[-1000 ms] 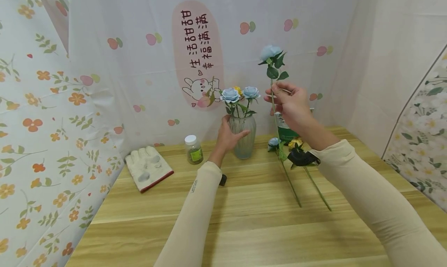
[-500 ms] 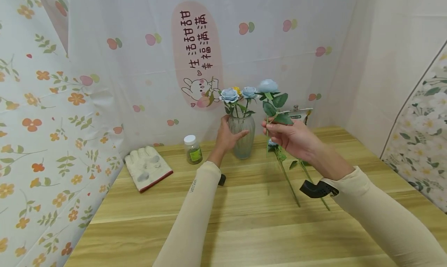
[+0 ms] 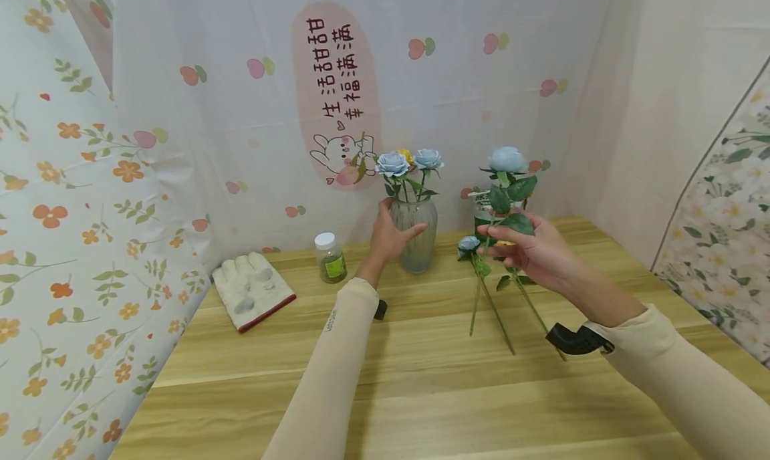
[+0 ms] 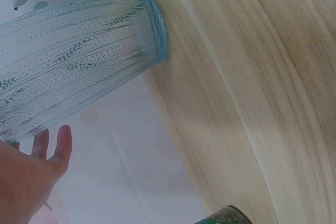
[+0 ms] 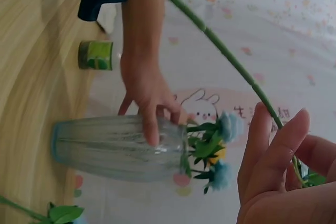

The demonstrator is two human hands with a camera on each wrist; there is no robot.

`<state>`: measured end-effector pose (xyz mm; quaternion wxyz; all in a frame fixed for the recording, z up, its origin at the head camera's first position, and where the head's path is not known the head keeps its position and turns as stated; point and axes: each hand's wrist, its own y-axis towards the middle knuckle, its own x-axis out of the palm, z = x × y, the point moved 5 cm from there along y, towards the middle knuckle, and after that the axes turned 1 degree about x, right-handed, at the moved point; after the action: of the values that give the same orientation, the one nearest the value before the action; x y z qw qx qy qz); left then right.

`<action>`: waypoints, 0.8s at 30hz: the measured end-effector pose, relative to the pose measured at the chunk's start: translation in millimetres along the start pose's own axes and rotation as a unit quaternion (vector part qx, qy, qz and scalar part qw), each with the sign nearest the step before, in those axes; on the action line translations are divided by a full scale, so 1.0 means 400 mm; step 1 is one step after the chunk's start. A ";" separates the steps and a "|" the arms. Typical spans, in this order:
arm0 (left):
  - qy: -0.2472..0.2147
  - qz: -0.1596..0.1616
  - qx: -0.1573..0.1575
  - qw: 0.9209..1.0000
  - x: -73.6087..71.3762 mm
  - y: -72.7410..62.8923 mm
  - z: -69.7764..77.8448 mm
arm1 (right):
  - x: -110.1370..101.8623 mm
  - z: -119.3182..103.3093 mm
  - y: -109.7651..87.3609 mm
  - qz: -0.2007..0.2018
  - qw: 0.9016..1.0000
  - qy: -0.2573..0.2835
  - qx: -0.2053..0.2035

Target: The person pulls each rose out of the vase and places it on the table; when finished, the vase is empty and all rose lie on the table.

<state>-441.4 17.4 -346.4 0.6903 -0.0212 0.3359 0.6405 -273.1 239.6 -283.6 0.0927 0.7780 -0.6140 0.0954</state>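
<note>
A ribbed clear glass vase (image 3: 419,246) stands upright on the table, holding two blue roses (image 3: 393,164) and a yellow flower (image 3: 405,156). My left hand (image 3: 391,234) grips the vase's upper left side, thumb across its front. To the right of the vase, my right hand (image 3: 532,249) pinches the green stem (image 5: 226,51) of a blue rose (image 3: 506,160) between thumb and fingers, bloom up, stem slanting down. Under that hand, another blue rose (image 3: 468,246) lies on the table. Beside it lies a second stem (image 3: 535,313), its flower head hidden by the hand.
A white-capped jar (image 3: 332,263) stands left of the vase. Further left, a white work glove (image 3: 252,289) with red trim lies flat. A green and white packet (image 3: 483,206) is at the back right, partly behind the held rose. Printed curtains (image 3: 240,112) enclose the wooden table.
My right hand first came down with the blue rose toward the vase, then shifted right, away from it. The left hand has stayed on the vase.
</note>
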 end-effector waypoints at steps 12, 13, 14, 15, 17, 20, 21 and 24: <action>-0.002 0.010 0.015 1.000 0.001 0.004 -0.005 | -0.094 0.057 -0.059 -0.036 0.999 -0.007 0.019; -0.001 0.010 0.016 1.000 0.002 0.004 -0.005 | -0.104 0.059 -0.063 -0.032 0.999 -0.006 0.019; -0.001 0.009 0.017 1.000 0.003 0.004 -0.006 | -0.116 0.061 -0.068 -0.028 0.999 -0.007 0.018; -0.001 0.008 0.017 1.000 0.004 0.004 -0.006 | -0.127 0.062 -0.072 -0.024 1.000 -0.009 0.019; 0.000 0.006 0.013 1.000 0.005 0.003 -0.007 | -0.150 0.065 -0.078 -0.017 1.000 -0.015 0.019; -0.002 0.007 0.007 1.000 0.004 0.001 -0.008 | -0.184 0.066 -0.083 -0.005 0.999 -0.035 0.020; -0.003 0.007 0.005 1.000 0.004 0.002 -0.008 | -0.195 0.066 -0.083 0.000 0.999 -0.040 0.022; -0.006 0.007 0.006 1.000 0.004 0.003 -0.009 | -0.230 0.067 -0.085 0.016 0.999 -0.045 0.027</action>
<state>-444.2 17.3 -349.4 0.6881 -0.0113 0.3357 0.6432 -260.2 326.6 -334.5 0.0429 0.7741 -0.6267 0.0786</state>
